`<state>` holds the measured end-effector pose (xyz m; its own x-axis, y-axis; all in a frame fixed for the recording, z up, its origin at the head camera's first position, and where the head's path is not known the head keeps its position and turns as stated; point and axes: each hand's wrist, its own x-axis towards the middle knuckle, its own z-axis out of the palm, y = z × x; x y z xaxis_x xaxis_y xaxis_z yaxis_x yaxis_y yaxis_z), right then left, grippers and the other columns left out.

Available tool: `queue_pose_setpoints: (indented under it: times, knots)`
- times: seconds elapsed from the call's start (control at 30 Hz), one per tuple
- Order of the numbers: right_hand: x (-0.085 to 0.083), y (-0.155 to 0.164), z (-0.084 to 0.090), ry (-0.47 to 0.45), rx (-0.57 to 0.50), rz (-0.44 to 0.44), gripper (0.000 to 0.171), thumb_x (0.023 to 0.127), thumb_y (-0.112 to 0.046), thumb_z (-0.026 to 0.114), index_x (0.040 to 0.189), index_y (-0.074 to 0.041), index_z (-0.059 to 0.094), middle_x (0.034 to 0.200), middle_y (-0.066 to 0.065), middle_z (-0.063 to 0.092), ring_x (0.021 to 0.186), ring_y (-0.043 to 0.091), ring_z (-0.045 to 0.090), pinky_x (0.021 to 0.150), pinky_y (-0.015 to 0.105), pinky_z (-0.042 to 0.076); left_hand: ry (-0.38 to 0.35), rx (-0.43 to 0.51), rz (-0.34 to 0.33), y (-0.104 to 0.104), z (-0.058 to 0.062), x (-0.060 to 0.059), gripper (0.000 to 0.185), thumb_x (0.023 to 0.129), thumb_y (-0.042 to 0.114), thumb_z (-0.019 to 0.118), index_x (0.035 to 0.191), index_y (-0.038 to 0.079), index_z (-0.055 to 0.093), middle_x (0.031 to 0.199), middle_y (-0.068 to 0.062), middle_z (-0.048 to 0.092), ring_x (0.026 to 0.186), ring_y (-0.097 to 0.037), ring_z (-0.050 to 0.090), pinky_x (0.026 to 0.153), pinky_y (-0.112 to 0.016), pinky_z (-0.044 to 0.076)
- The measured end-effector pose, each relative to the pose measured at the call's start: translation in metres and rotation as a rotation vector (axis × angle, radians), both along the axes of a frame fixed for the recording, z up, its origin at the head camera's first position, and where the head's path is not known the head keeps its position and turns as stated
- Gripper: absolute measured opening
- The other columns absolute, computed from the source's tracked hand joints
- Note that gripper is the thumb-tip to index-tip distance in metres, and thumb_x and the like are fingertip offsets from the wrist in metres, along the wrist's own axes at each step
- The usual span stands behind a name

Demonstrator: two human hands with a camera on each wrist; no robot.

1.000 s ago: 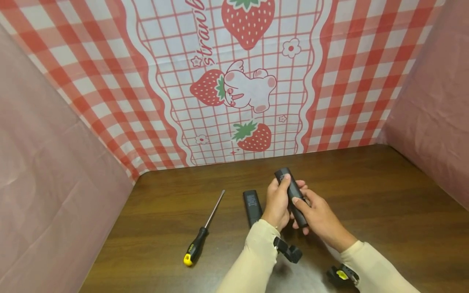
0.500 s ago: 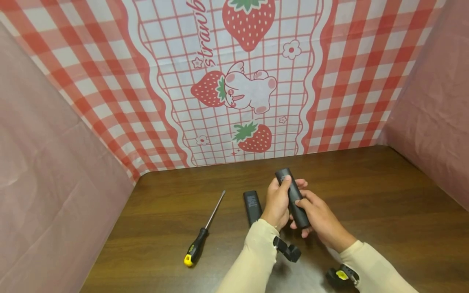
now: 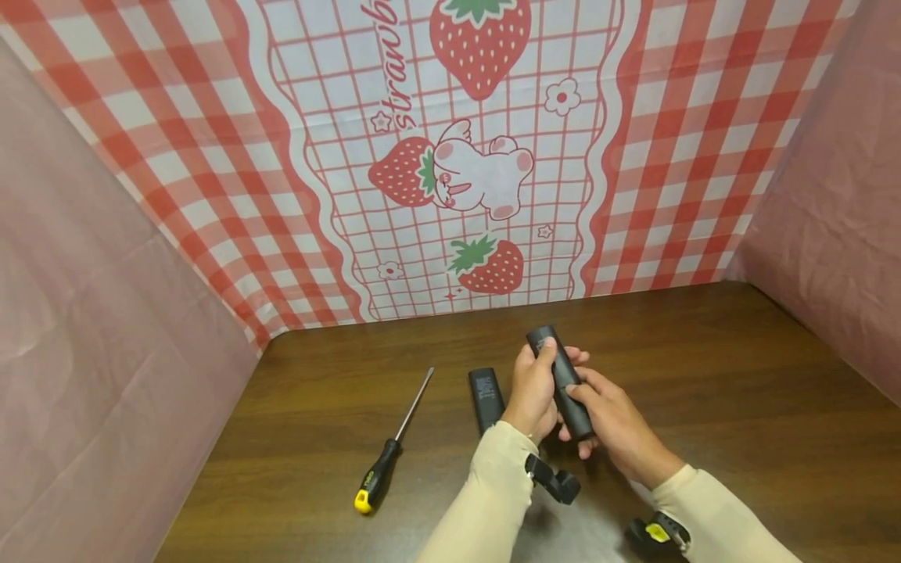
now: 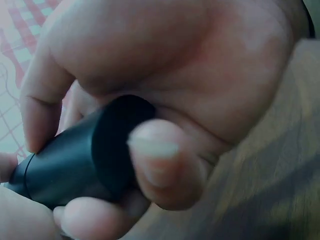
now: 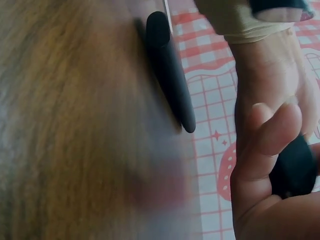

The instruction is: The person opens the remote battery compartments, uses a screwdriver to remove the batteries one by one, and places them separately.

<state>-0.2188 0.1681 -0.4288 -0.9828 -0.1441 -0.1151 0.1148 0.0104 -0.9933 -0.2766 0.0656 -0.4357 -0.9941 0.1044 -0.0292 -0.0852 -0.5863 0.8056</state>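
Observation:
Both hands hold a black remote control (image 3: 563, 379) just above the wooden table (image 3: 739, 391). My left hand (image 3: 533, 387) grips its upper part, thumb on top near the far end. My right hand (image 3: 611, 418) grips the lower end, index finger lying on its face. In the left wrist view the remote's (image 4: 80, 155) rounded end sits between curled fingers. The right wrist view shows my right hand (image 5: 270, 165) wrapped round the dark remote (image 5: 295, 167). A separate black cover piece (image 3: 485, 397) lies flat on the table left of the hands, also seen as the cover (image 5: 170, 70) in the right wrist view.
A screwdriver (image 3: 390, 446) with a black and yellow handle lies on the table at the left, shaft pointing away. A strawberry-print checked cloth (image 3: 450, 156) forms the back wall, with pink sheets (image 3: 105, 352) on both sides.
Both hands and the remote have barely shifted; the right index finger slid slightly along the remote's face.

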Motion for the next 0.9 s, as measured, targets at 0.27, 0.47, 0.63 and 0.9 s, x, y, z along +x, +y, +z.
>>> queue_pose_setpoints:
  times: [0.27, 0.47, 0.63, 0.9]
  knots:
    - [0.0, 0.0, -0.002, 0.018, 0.0, 0.005, 0.051, 0.106, -0.041, 0.049, 0.139, -0.003, 0.039, 0.081, 0.017, 0.06, 0.059, 0.019, 0.061, 0.043, 0.031, 0.047, 0.003, 0.003, 0.012, 0.001, 0.001, 0.001, 0.025, 0.106, 0.018, 0.047, 0.122, -0.002, 0.048, 0.093, -0.014, 0.07, 0.09, -0.025, 0.07, 0.087, -0.036, 0.051]
    - [-0.002, -0.006, 0.002, 0.039, 0.027, 0.008, 0.046, 0.108, -0.03, 0.046, 0.142, -0.001, 0.038, 0.085, 0.017, 0.059, 0.061, 0.021, 0.062, 0.045, 0.033, 0.05, 0.008, 0.011, 0.0, -0.005, 0.002, -0.001, 0.026, 0.107, 0.019, 0.046, 0.123, -0.001, 0.047, 0.094, -0.014, 0.07, 0.089, -0.024, 0.069, 0.087, -0.038, 0.05]
    - [-0.006, -0.012, 0.006, 0.048, 0.017, 0.033, 0.045, 0.108, -0.026, 0.047, 0.144, 0.0, 0.037, 0.086, 0.018, 0.06, 0.061, 0.021, 0.062, 0.045, 0.036, 0.052, -0.006, 0.02, 0.012, -0.011, 0.005, -0.003, 0.024, 0.107, 0.02, 0.046, 0.121, 0.0, 0.048, 0.1, -0.02, 0.069, 0.09, -0.024, 0.068, 0.087, -0.038, 0.049]
    - [-0.003, -0.011, 0.006, 0.022, 0.003, 0.036, 0.047, 0.108, -0.022, 0.045, 0.148, 0.0, 0.034, 0.083, 0.019, 0.061, 0.061, 0.022, 0.062, 0.05, 0.042, 0.055, -0.03, 0.003, 0.018, -0.009, 0.005, -0.002, 0.02, 0.106, 0.018, 0.048, 0.117, 0.001, 0.049, 0.096, -0.018, 0.07, 0.09, -0.026, 0.069, 0.082, -0.038, 0.052]
